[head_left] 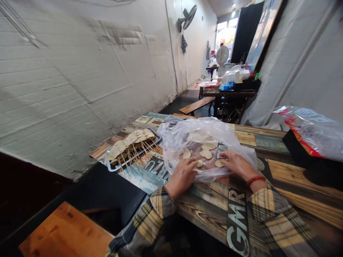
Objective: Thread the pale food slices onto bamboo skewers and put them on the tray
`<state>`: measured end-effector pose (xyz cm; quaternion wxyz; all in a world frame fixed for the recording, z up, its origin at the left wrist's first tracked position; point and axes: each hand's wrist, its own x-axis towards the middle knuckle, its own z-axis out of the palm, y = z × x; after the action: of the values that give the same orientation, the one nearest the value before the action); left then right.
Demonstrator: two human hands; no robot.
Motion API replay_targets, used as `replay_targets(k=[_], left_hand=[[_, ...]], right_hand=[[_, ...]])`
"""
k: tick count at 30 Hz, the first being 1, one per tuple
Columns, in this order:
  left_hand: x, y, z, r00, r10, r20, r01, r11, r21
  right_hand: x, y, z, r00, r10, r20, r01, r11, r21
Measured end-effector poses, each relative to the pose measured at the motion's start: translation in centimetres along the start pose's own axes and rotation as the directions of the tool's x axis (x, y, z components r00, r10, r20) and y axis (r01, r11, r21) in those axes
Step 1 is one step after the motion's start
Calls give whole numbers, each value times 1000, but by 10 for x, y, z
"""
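A clear plastic bag (206, 125) lies spread on the table in front of me, with several thin, pale round slices (208, 146) on it or in it. My left hand (184, 175) rests at the bag's near side, fingers stretched forward, tips against a small pale slice (199, 163). On the other side, my right hand (237, 164) has its thumb and fingers closed at the edge of another round slice (219, 163). A metal tray (112, 167) to the left holds stacked skewers of similar pale slices (128, 142), their sticks pointing toward me.
The wood-patterned table (203, 207) carries a grey cloth (173, 120) behind the bag. A black box (302, 146) with plastic packaging (316, 132) stands at right. An orange stool (64, 232) is at lower left. Farther back are a bench (197, 105) and a cluttered table (227, 93).
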<state>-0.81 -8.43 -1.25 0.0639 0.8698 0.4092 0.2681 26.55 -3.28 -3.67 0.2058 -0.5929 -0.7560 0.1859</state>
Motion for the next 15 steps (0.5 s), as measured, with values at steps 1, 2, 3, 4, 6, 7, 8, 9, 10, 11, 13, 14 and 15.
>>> replay_targets(k=[1,2,3,4,6,7,8,9,10,11,13,14,15], left_hand=[[-2,8,2,998,28,50,-28,1000,5],[-5,14,3,995,47,85,-49,999,12],[-7,20,4,992,62,109,-65,998,24],[-11,25,4,990,71,121,-76,996,41],[-19,31,3,988,87,124,-97,992,83],[-23,33,2,988,92,124,-105,989,104],[-27,34,1,987,96,125,-112,987,120],[-31,35,1,987,101,128,-118,985,127],[-35,36,1,986,106,128,-122,985,125],[-38,36,2,986,110,124,-125,985,118],[-43,36,4,987,121,107,-131,987,95],[-44,36,5,987,128,99,-137,987,86],[-45,36,6,986,134,93,-142,987,80]], right_hand=[[0,1,-1,1000,-12,11,12,1000,-6],[-1,2,-1,1000,-23,21,24,1000,-12],[-1,2,-2,999,-32,30,32,999,-20],[-2,2,-4,999,-37,36,38,999,-29],[-3,1,-7,998,-46,45,49,998,-47],[-3,0,-8,997,-54,47,56,997,-52],[-4,-3,-10,997,-63,49,66,996,-55],[-4,-5,-13,996,-76,53,79,995,-56],[-5,-9,-15,995,-87,47,89,995,-49],[-6,-14,-18,995,-94,32,95,995,-36],[-7,-26,-21,996,-90,-21,91,996,9],[-7,-32,-22,995,-86,-43,87,996,32],[-8,-39,-21,995,-87,-55,91,994,59]])
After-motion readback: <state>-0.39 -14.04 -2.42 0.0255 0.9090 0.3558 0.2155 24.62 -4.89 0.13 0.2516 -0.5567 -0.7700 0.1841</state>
